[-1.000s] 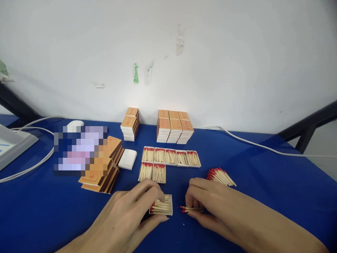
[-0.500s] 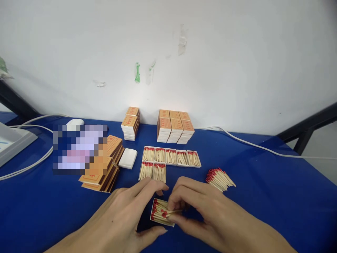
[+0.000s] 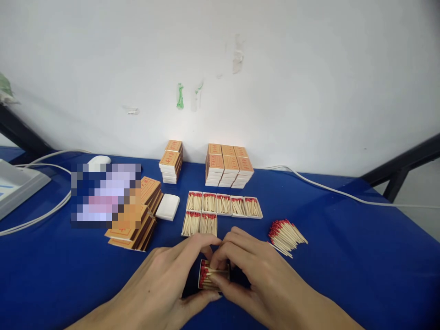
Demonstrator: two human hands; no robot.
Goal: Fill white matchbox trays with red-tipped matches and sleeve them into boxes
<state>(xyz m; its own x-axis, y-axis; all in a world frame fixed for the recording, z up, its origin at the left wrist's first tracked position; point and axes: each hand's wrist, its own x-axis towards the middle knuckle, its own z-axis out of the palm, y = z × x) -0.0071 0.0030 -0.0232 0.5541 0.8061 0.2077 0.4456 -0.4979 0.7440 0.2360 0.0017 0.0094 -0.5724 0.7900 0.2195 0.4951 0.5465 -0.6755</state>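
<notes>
A white matchbox tray filled with red-headed matches lies on the blue table in front of me. My left hand curves around it, thumb at the near side and fingertips at the far side. Over the tray, my right hand pinches a few matches between thumb and fingers, lying lengthwise on the others. Part of the tray's right end is hidden by that hand. A loose pile of matches lies beyond it to the right. Several filled trays stand in two rows just ahead.
Stacked orange matchboxes stand by the wall, with a smaller stack left of them. Orange box sleeves and white empty trays lie left, beside a blurred-out phone-like object. White cables cross the table.
My right hand has moved slightly left, laying its matches along the tray. My left thumb and fingers have come in against the tray's sides.
</notes>
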